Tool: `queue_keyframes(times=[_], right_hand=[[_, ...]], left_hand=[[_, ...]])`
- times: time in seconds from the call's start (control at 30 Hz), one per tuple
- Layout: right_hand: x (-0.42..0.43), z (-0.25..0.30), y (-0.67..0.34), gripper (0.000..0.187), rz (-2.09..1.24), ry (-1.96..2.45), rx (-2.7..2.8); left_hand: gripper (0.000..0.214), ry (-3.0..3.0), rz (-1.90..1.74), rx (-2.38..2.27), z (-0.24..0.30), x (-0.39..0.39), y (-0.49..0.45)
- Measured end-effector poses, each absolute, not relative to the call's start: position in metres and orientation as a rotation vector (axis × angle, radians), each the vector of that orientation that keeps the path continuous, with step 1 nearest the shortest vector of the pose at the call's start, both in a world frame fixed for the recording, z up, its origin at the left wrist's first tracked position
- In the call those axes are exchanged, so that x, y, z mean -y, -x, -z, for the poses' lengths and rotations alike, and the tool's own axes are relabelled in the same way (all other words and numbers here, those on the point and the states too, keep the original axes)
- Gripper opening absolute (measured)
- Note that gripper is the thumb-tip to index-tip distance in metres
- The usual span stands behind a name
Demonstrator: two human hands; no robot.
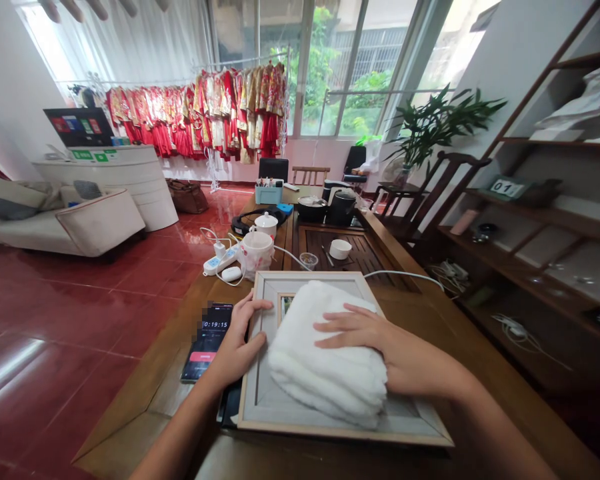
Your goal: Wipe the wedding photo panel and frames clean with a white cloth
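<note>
A picture frame (254, 393) with a pale wooden rim and a grey-white border lies flat near me on the table. On top of it rests a folded white towel (325, 373), which hides most of the picture. My left hand (243, 333) grips the frame's left edge, its thumb and a finger over the rim. Flat across the towel's right side lies my right hand (370, 337), with the fingers stretched out and slightly apart. Something dark shows beneath the frame's left side.
A phone (207, 343) showing a timer lies left of the frame. Beyond it are a power strip (221, 259), a cup (257, 252), a lidded white cup (266, 223) and a small white bowl (341, 249). A white cable (405, 273) runs behind the frame.
</note>
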State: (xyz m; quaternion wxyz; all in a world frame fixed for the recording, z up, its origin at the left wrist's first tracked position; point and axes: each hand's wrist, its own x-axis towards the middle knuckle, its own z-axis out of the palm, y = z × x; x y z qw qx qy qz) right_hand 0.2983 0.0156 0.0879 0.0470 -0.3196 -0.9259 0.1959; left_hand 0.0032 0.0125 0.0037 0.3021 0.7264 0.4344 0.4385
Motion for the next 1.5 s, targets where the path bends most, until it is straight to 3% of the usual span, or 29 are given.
queue_keyframes(times=[0.33,0.77,0.97,1.37,1.5], right_hand=[[-0.016,-0.076,-0.283,0.057,-0.494,1.036,2.745],[-0.024,-0.084,-0.302,0.041,-0.767,0.902,2.763],[-0.025,-0.073,-0.288,0.049,-0.733,0.832,2.729],[-0.027,-0.082,-0.312,0.038,-0.816,0.857,2.702],[-0.027,-0.079,-0.304,0.042,-0.78,0.841,2.721]], left_hand=[[0.043,-1.925,-1.186,-1.128,0.0,-0.013,-0.004],[0.047,-1.946,-1.184,-1.118,0.003,-0.014,-0.001],[0.049,-1.951,-1.182,-1.131,0.004,-0.014,-0.003],[0.044,-1.925,-1.169,-1.135,0.002,-0.013,-0.002],[0.045,-1.912,-1.178,-1.142,0.001,-0.012,-0.005]])
